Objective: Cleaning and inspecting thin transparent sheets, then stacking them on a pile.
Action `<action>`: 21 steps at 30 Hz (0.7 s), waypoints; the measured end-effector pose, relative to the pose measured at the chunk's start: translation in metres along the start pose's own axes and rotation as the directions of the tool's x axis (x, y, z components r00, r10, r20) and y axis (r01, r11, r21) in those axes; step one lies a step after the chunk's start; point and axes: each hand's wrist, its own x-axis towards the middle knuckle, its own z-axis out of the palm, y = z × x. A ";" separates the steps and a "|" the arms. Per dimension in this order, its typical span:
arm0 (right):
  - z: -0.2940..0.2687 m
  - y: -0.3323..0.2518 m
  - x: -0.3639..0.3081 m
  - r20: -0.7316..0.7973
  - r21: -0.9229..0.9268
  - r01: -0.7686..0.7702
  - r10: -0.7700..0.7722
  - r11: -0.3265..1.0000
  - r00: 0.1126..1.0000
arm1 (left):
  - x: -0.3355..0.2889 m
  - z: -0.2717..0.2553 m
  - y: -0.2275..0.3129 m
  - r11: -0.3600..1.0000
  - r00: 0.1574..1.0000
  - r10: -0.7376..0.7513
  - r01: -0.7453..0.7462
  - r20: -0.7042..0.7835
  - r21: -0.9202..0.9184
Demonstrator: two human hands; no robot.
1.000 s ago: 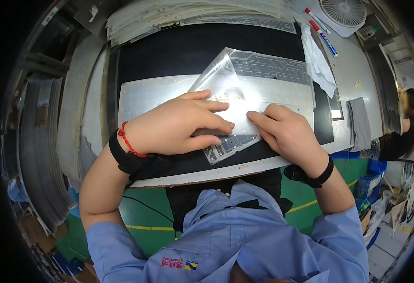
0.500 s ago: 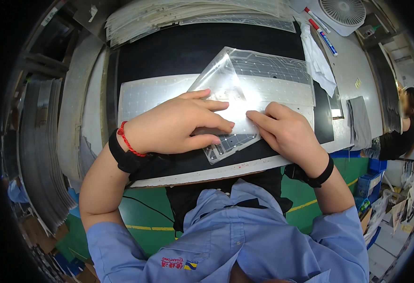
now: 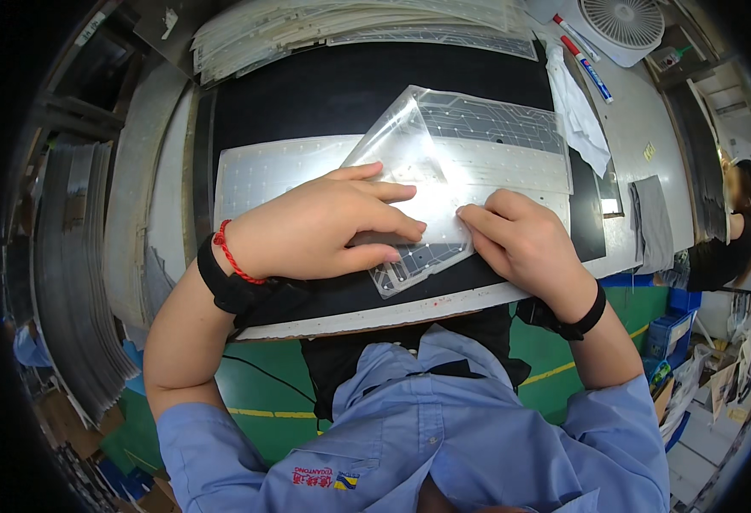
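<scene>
A transparent flexible sheet printed with a dark circuit pattern (image 3: 486, 120) lies skewed and partly folded over, with strong glare on its middle. Under it is a long pale translucent sheet (image 3: 264, 162) with rows of small dots. My left hand (image 3: 332, 218) rests on the folded sheet with its fingers spread. Beside the right edge of the fold, my right hand (image 3: 512, 231) is closed, its fingers curled and its fingertips drawn together. Whether a thin edge or film is between those fingertips cannot be made out.
The sheets lie on a black mat (image 3: 307, 94) on a white table. Behind them is a stack of similar sheets (image 3: 358, 26). A white cloth (image 3: 576, 120), markers (image 3: 586, 67), a fan (image 3: 623, 21) and a grey cloth (image 3: 651, 222) are at the right. Tall stacked sheets (image 3: 76, 256) stand left.
My right hand has shifted slightly right and nearer to me, its fingertips moving from the glare toward the fold's right edge. My left hand and the sheets look the same.
</scene>
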 end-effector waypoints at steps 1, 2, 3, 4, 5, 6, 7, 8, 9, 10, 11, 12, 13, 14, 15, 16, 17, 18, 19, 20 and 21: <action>0.000 -0.001 0.000 -0.001 0.002 -0.006 0.006 1.000 1.000 | 0.000 0.000 0.000 1.000 1.000 0.002 -0.002 -0.003 -0.002; 0.000 -0.001 0.001 -0.003 0.005 -0.011 0.011 1.000 1.000 | 0.000 0.000 0.000 1.000 1.000 0.001 -0.001 -0.001 0.002; 0.000 -0.002 0.001 -0.005 0.007 -0.017 0.017 1.000 1.000 | 0.000 0.000 0.000 1.000 1.000 0.000 0.000 0.001 0.005; 0.000 -0.002 0.001 -0.002 0.006 -0.019 0.019 1.000 1.000 | 0.000 0.000 0.000 1.000 1.000 -0.001 0.001 0.002 0.008; 0.000 -0.001 0.001 0.000 0.004 -0.021 0.021 1.000 1.000 | 0.000 0.000 -0.001 1.000 1.000 0.004 -0.004 0.001 0.004; 0.000 -0.001 0.001 0.002 0.002 -0.023 0.023 1.000 1.000 | 0.000 0.001 -0.001 1.000 1.000 0.010 -0.010 0.000 0.000; 0.001 -0.001 0.001 -0.005 0.007 -0.023 0.023 1.000 1.000 | 0.000 0.001 -0.002 1.000 1.000 0.013 -0.013 -0.002 -0.004; 0.001 -0.001 0.000 -0.011 0.011 -0.024 0.024 1.000 1.000 | 0.000 0.000 -0.001 1.000 1.000 0.010 -0.010 -0.001 -0.001; 0.001 -0.001 0.000 -0.017 0.015 -0.024 0.025 1.000 1.000 | 0.000 0.000 -0.001 1.000 1.000 0.007 -0.007 0.000 0.003; 0.001 -0.002 0.001 -0.007 0.009 -0.022 0.022 1.000 1.000 | 0.000 0.000 -0.001 1.000 1.000 0.005 -0.005 0.002 0.005; 0.000 -0.002 0.002 0.002 0.003 -0.020 0.020 1.000 1.000 | 0.000 0.000 -0.001 1.000 1.000 0.007 -0.007 0.002 0.003; -0.001 -0.003 0.002 0.012 -0.002 -0.017 0.017 1.000 1.000 | 0.000 0.001 -0.001 1.000 1.000 0.009 -0.009 0.002 0.001; 0.000 -0.002 0.002 0.004 0.008 -0.018 0.018 1.000 1.000 | -0.001 0.001 -0.002 1.000 1.000 0.010 -0.010 0.000 -0.001; 0.000 -0.002 0.001 -0.004 0.019 -0.018 0.019 1.000 1.000 | -0.001 0.000 -0.002 1.000 1.000 0.010 -0.010 -0.001 -0.002; 0.000 -0.002 0.001 -0.012 0.030 -0.019 0.019 0.999 1.000 | 0.000 -0.001 -0.002 1.000 1.000 0.010 -0.010 -0.002 -0.004; 0.000 -0.002 0.001 -0.018 0.026 -0.020 0.020 0.999 1.000 | 0.000 0.000 -0.001 1.000 1.000 0.012 -0.012 -0.001 -0.006; 0.001 -0.003 0.001 -0.023 0.023 -0.021 0.022 0.999 0.999 | 0.000 0.000 -0.001 1.000 1.000 0.009 -0.009 0.001 -0.005; 0.001 -0.003 0.001 -0.029 0.020 -0.023 0.023 1.000 0.999 | 0.000 0.001 -0.001 1.000 1.000 0.007 -0.007 0.003 -0.004; 0.002 -0.002 0.001 -0.028 0.025 -0.018 0.019 1.000 0.999 | 0.000 0.000 -0.001 1.000 1.000 0.004 -0.004 0.004 -0.003; 0.002 0.000 -0.001 -0.027 0.030 -0.013 0.014 0.999 1.000 | 0.000 0.000 -0.001 1.000 1.000 0.003 -0.003 0.004 -0.005; 0.002 0.001 -0.002 -0.026 0.035 -0.009 0.010 0.999 1.000 | 0.000 -0.001 -0.001 1.000 1.000 0.003 -0.003 0.004 -0.007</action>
